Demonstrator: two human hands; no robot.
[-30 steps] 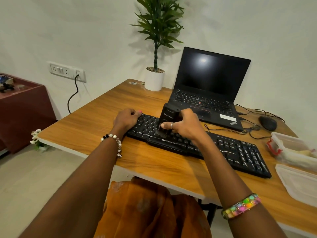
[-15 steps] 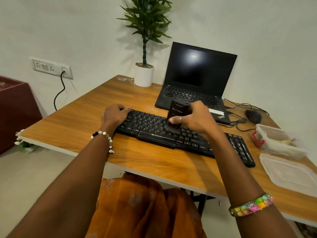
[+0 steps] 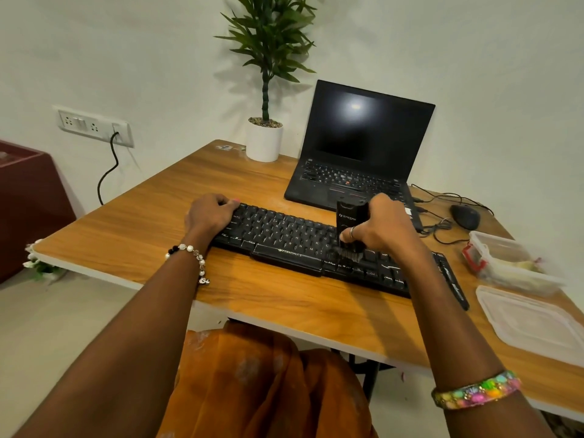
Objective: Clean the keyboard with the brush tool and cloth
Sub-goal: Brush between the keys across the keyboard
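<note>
Two hands are at work in the head view. My right hand [image 3: 384,227] is wrapped around the brush tool [image 3: 351,227], bristles down on the keys right of centre in the frame. My left hand [image 3: 210,213] curls over the far left corner of the keyboard [image 3: 284,241], pinning it. I judge the brush light and rigid in the body, soft at the tip (best held mid-body). The keyboard looks stiff and likely to slide on the table [image 3: 142,222].
</note>
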